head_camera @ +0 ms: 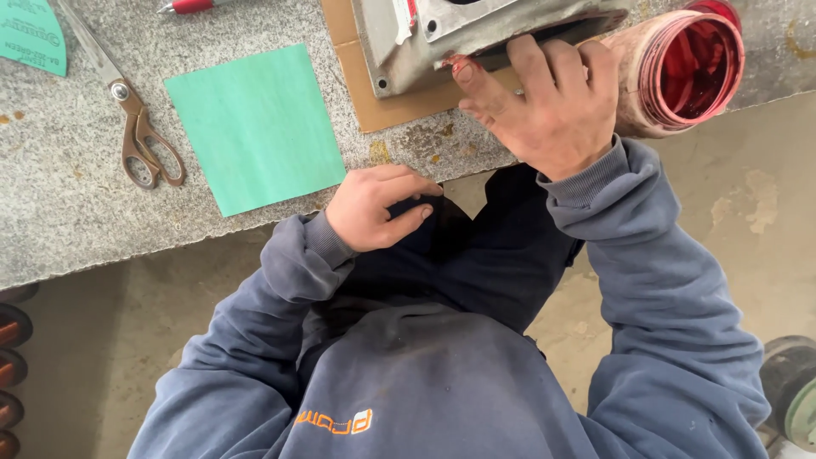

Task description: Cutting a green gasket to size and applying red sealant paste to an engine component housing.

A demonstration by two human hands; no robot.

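Floor: bare concrete floor (pixel 748 221), stained and dusty, fills the lower half of the view below the bench and to the right of the person.
Bench: a speckled grey stone worktop (pixel 68 212) runs across the top; its front edge slants from lower left up to the right, with open surface at the left end.
Person: seen from above in a blue-grey sweatshirt, standing tight against the bench edge.
Metal housing: a grey cast metal part (pixel 408 51) with bolt holes lies at the top centre, resting on a tan cardboard sheet (pixel 399 106) (both cut off by the top of the picture).
Green sheet: a square of green gasket material (pixel 255 127) lies flat, left of the cardboard and well apart from it, its lower corner near the bench edge.
Jar: a red-stained open jar (pixel 688 68) lies on its side at the bench's right edge, touching the back of the right hand.
Right hand: the right hand (pixel 548 106) lies spread, fingers pressed on the housing's near edge, thumb tip smeared red; it grips nothing.
Left hand: the left hand (pixel 374 208) is loosely curled at the bench edge, fingertips on dark cloth, nothing held.
Scissors: brown-handled scissors (pixel 136 127) lie shut, far left.
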